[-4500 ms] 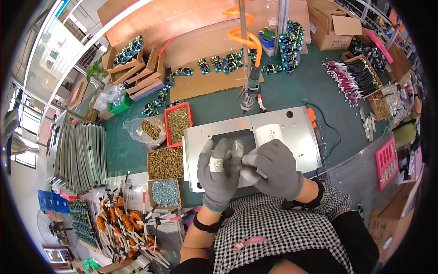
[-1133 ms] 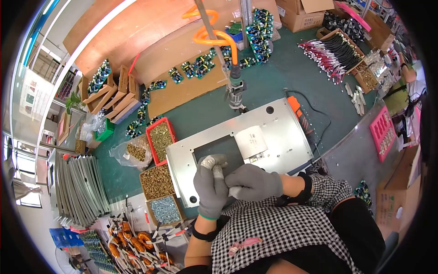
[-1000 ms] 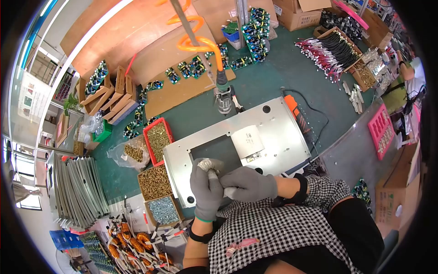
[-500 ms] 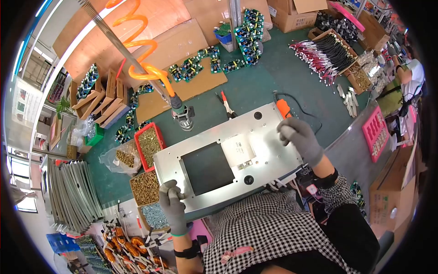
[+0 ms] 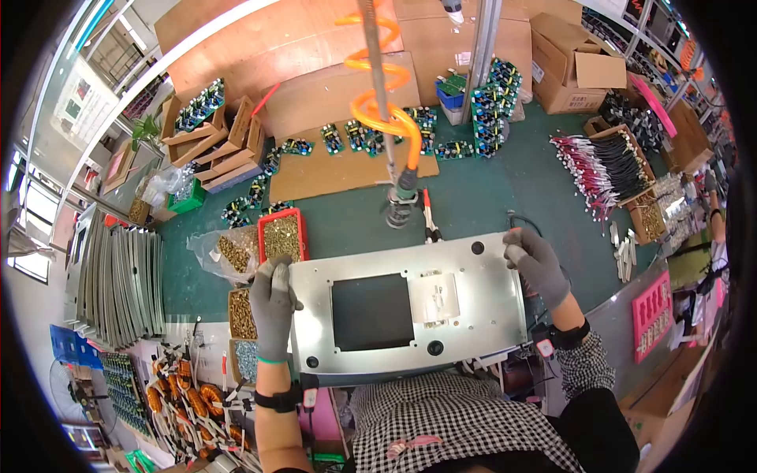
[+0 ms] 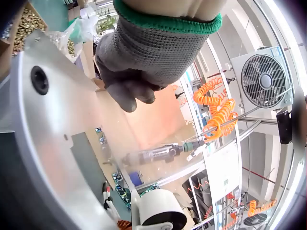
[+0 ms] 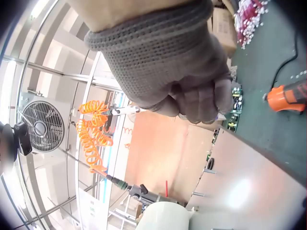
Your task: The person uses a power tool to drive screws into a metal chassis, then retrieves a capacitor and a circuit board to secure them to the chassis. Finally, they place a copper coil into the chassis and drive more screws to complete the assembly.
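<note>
A flat silver metal panel (image 5: 489, 315) with a dark rectangular opening lies on the green bench in front of me. A white cylinder (image 7: 165, 215) stands on it beside the opening. My gloved left hand (image 5: 274, 307) is at the panel's left edge, its fingers bent near the far left corner in the left wrist view. At the far right corner is my gloved right hand (image 5: 542, 270), with bent fingertips right at the corner in the right wrist view. I cannot tell whether either hand grips the panel.
A driver (image 5: 402, 206) hangs from an orange coiled hose beyond the panel, near red-handled pliers (image 5: 430, 217). Left are a red bin (image 5: 303, 236) of small brass parts and stacked metal plates (image 5: 122, 284). An orange tool (image 7: 283, 98) lies beside the right end.
My hands were together over the panel, then parted. Since half a second ago the left hand has gone farther along the left edge and the right hand to the far right corner.
</note>
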The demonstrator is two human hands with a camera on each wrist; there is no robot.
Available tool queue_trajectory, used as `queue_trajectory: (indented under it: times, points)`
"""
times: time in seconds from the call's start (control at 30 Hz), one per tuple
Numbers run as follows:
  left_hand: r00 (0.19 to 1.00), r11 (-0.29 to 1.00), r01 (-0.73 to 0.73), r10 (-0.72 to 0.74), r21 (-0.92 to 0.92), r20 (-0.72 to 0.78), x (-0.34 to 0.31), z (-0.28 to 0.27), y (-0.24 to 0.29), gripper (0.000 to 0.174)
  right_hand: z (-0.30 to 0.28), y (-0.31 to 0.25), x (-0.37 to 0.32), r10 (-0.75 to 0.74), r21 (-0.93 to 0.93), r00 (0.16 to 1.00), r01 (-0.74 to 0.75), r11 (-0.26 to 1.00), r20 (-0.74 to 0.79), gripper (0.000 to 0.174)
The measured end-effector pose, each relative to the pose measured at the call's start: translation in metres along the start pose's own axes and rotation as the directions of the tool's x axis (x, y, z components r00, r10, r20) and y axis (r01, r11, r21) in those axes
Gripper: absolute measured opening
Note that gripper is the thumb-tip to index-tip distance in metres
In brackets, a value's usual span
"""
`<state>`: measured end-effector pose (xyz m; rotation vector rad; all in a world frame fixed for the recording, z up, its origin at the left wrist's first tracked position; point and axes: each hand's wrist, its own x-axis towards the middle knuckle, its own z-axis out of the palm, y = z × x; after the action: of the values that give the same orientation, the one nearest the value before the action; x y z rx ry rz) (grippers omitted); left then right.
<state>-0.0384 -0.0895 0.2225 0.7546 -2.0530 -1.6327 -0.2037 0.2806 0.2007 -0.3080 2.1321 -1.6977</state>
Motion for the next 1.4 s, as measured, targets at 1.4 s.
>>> queue_trajectory:
  times: [1.4]
  points:
    - [0.685, 0.916, -0.388, 0.213, 0.102, 0.697, 0.011, 0.076, 0.08, 0.054, 0.003, -0.049, 0.098, -0.27, -0.407, 0.933, 0.349, 0.844, 0.239, 0.069]
